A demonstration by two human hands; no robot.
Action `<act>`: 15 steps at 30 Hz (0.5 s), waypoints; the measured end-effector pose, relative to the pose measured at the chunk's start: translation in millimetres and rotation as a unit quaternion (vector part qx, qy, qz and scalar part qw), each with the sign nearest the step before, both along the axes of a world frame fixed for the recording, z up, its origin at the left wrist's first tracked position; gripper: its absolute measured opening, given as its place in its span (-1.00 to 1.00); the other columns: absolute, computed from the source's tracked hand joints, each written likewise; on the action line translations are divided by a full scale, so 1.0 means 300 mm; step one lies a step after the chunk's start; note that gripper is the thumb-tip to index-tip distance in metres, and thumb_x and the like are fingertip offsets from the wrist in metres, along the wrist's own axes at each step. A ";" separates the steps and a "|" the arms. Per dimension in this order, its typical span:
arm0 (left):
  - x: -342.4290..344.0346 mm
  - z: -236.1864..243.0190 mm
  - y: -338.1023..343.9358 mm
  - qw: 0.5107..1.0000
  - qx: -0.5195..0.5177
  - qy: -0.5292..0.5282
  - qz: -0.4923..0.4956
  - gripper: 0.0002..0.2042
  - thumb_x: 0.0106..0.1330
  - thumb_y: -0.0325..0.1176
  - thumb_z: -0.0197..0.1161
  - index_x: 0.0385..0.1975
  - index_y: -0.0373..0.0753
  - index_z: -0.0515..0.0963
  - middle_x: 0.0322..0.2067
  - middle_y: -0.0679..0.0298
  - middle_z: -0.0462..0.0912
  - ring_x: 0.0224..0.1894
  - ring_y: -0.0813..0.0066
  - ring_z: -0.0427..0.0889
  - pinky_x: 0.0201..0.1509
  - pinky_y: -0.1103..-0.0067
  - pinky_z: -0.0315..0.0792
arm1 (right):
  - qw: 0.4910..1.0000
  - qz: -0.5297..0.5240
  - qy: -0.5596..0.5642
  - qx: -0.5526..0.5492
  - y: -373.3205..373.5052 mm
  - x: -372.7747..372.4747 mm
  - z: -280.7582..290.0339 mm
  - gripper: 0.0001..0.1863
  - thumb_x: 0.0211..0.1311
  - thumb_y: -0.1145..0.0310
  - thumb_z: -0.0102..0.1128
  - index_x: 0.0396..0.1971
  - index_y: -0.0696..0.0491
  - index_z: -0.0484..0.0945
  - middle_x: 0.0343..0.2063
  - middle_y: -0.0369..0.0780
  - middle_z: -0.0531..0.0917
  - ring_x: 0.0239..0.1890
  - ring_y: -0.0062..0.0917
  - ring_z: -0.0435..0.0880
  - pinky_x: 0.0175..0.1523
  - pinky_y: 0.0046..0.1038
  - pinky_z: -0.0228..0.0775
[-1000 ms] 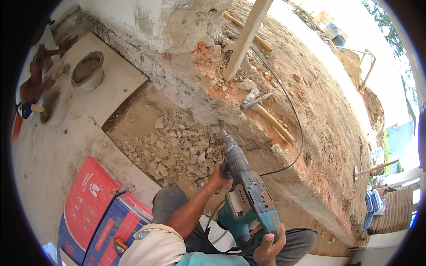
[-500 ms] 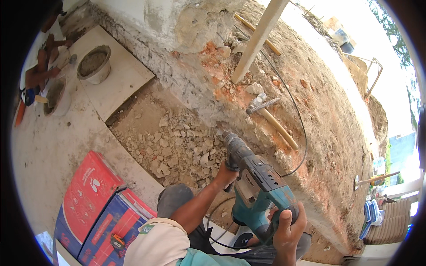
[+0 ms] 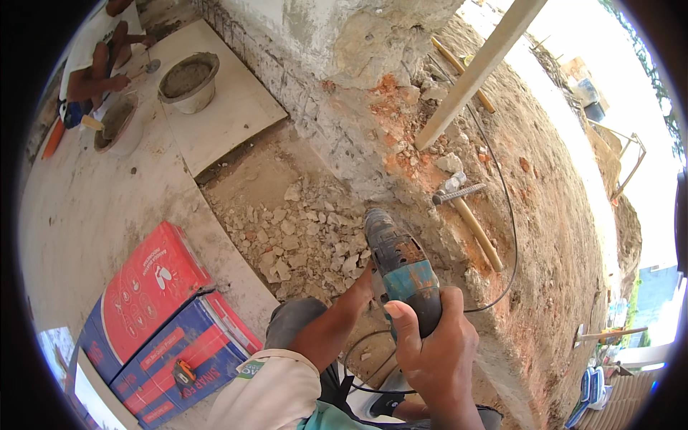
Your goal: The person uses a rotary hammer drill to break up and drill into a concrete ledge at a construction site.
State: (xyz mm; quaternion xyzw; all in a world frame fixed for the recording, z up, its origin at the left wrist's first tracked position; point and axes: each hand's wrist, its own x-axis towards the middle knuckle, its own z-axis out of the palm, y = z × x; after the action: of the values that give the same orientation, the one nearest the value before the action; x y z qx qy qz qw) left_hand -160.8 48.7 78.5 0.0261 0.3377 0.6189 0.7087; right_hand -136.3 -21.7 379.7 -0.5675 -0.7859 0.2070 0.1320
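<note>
The fingers (image 3: 401, 322) of the right hand (image 3: 430, 355) are wrapped tight around the rear grip of 1 teal and grey rotary hammer drill (image 3: 398, 269), the thumb lying up along its casing. The left hand (image 3: 364, 281) sits just left of the drill body, mostly hidden behind it; its fingers appear closed on the side of the tool, though the grip itself cannot be seen clearly. The drill lies near the middle of the scene, its nose pointing far toward the foot of a broken concrete wall (image 3: 337, 93), over a patch of loose rubble (image 3: 294, 233). 1 black cable (image 3: 502, 215) loops away from the tool to the right and far across the dirt.

Just right of the drill nose lie 1 short piece of ribbed steel bar (image 3: 459, 193) and 1 wooden handle (image 3: 476, 233). 1 pale timber plank (image 3: 476, 72) leans up to the far right.

To the near left on the floor are 2 cardboard boxes, 1 red (image 3: 147, 287) and 1 blue (image 3: 179, 355), touching side by side. At the far left stand 2 buckets of grey mortar (image 3: 188, 80), one of them on a pale floor tile (image 3: 229, 115), with another person (image 3: 100, 54) crouched beside them.
</note>
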 end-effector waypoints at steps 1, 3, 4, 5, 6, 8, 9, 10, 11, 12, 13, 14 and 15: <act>-0.001 0.011 0.008 1.000 0.001 0.001 -0.002 -0.82 0.25 -0.39 0.22 -0.20 -0.31 0.54 -0.38 0.16 0.60 -0.42 0.35 0.52 -0.25 0.45 0.39 | 1.000 0.017 -0.003 0.010 -0.004 -0.009 -0.011 -0.44 0.14 -0.09 0.29 -0.34 0.17 0.36 -0.64 -0.06 0.55 -0.57 -0.08 0.60 -0.45 -0.24 0.40; 0.010 0.013 0.008 1.000 -0.002 0.004 -0.008 -0.82 0.25 -0.38 0.21 -0.21 -0.31 0.54 -0.38 0.16 0.59 -0.42 0.34 0.52 -0.27 0.44 0.37 | 0.999 0.046 -0.017 0.022 -0.024 -0.026 -0.034 -0.44 0.14 -0.09 0.29 -0.35 0.17 0.36 -0.64 -0.05 0.55 -0.57 -0.07 0.60 -0.45 -0.22 0.40; 0.017 0.011 0.006 1.000 -0.005 0.004 -0.013 -0.82 0.26 -0.38 0.21 -0.21 -0.31 0.54 -0.39 0.16 0.59 -0.43 0.34 0.51 -0.28 0.44 0.36 | 0.998 0.057 -0.029 0.023 -0.042 -0.032 -0.047 -0.43 0.14 -0.09 0.29 -0.35 0.17 0.36 -0.64 -0.04 0.55 -0.57 -0.07 0.59 -0.45 -0.22 0.40; 0.031 0.009 0.015 1.000 -0.006 0.004 -0.017 -0.82 0.26 -0.37 0.21 -0.21 -0.31 0.53 -0.39 0.16 0.59 -0.43 0.33 0.51 -0.29 0.43 0.35 | 0.997 0.066 -0.042 0.024 -0.052 -0.034 -0.053 -0.43 0.14 -0.10 0.28 -0.36 0.17 0.37 -0.64 -0.03 0.55 -0.57 -0.06 0.59 -0.45 -0.21 0.40; 0.021 0.000 0.013 1.000 -0.012 0.010 -0.015 -0.82 0.26 -0.37 0.21 -0.21 -0.30 0.53 -0.39 0.16 0.59 -0.43 0.33 0.51 -0.30 0.42 0.34 | 0.996 0.067 -0.057 0.005 -0.069 -0.040 -0.037 -0.42 0.15 -0.10 0.27 -0.36 0.19 0.37 -0.62 -0.01 0.55 -0.55 -0.05 0.60 -0.44 -0.20 0.40; 0.008 -0.019 0.030 1.000 -0.020 0.015 -0.006 -0.82 0.27 -0.36 0.20 -0.22 -0.30 0.53 -0.40 0.15 0.58 -0.44 0.32 0.51 -0.32 0.41 0.33 | 0.998 0.035 -0.044 -0.020 -0.046 -0.057 -0.039 -0.41 0.14 -0.13 0.27 -0.39 0.20 0.39 -0.56 0.02 0.58 -0.53 -0.05 0.61 -0.40 -0.19 0.43; 0.007 -0.026 0.026 0.999 -0.026 0.021 -0.001 -0.82 0.27 -0.36 0.20 -0.22 -0.30 0.53 -0.40 0.15 0.58 -0.44 0.31 0.51 -0.32 0.41 0.32 | 0.999 0.020 -0.036 -0.026 -0.027 -0.067 -0.029 -0.39 0.13 -0.14 0.27 -0.40 0.21 0.40 -0.54 0.03 0.60 -0.53 -0.05 0.62 -0.38 -0.18 0.45; 0.005 -0.029 0.028 0.999 -0.028 0.026 0.004 -0.82 0.27 -0.35 0.20 -0.22 -0.30 0.53 -0.40 0.15 0.58 -0.44 0.31 0.51 -0.33 0.40 0.31 | 0.999 0.009 -0.024 -0.036 -0.015 -0.062 -0.006 -0.41 0.17 -0.14 0.22 -0.41 0.21 0.43 -0.51 0.07 0.61 -0.48 0.01 0.61 -0.31 -0.15 0.44; 0.001 -0.049 0.034 0.999 -0.035 0.032 0.007 -0.82 0.27 -0.35 0.20 -0.22 -0.30 0.52 -0.41 0.15 0.58 -0.44 0.30 0.51 -0.34 0.40 0.30 | 1.000 0.001 -0.007 -0.006 0.000 -0.045 -0.001 -0.41 0.18 -0.14 0.21 -0.41 0.22 0.43 -0.57 0.01 0.58 -0.53 -0.09 0.60 -0.35 -0.20 0.43; -0.013 -0.071 0.037 0.998 -0.044 0.040 0.012 -0.82 0.28 -0.34 0.19 -0.23 -0.30 0.52 -0.41 0.15 0.58 -0.45 0.29 0.51 -0.35 0.39 0.29 | 1.000 -0.007 0.011 0.024 0.022 -0.026 -0.019 -0.41 0.19 -0.13 0.21 -0.41 0.23 0.44 -0.62 -0.04 0.55 -0.58 -0.19 0.58 -0.39 -0.25 0.41; -0.021 -0.094 0.049 0.998 -0.052 0.045 0.013 -0.82 0.28 -0.34 0.19 -0.23 -0.29 0.52 -0.41 0.14 0.58 -0.45 0.29 0.51 -0.36 0.38 0.28 | 0.998 -0.020 0.025 0.059 0.040 0.003 -0.037 -0.40 0.20 -0.13 0.21 -0.42 0.24 0.45 -0.68 -0.09 0.52 -0.62 -0.28 0.57 -0.43 -0.30 0.39; -0.015 -0.100 0.055 0.997 -0.059 0.054 0.013 -0.82 0.28 -0.34 0.19 -0.23 -0.29 0.52 -0.41 0.14 0.57 -0.45 0.28 0.51 -0.37 0.38 0.27 | 0.998 -0.024 0.036 0.054 0.064 0.041 -0.058 -0.41 0.22 -0.13 0.19 -0.41 0.23 0.46 -0.67 -0.13 0.52 -0.63 -0.36 0.55 -0.45 -0.35 0.39; -0.010 -0.104 0.053 0.996 -0.070 0.063 0.010 -0.82 0.28 -0.33 0.19 -0.23 -0.29 0.52 -0.42 0.14 0.57 -0.45 0.28 0.51 -0.38 0.37 0.26 | 0.998 -0.031 0.046 0.042 0.077 0.085 -0.086 -0.41 0.23 -0.14 0.17 -0.41 0.22 0.48 -0.67 -0.17 0.53 -0.64 -0.44 0.54 -0.47 -0.40 0.40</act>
State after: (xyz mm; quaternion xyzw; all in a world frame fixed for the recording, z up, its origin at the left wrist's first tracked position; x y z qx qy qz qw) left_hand -163.8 64.7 47.4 0.0119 0.4240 0.5982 0.6798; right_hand -110.8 1.5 353.9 -0.5755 -0.7690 0.1955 0.1982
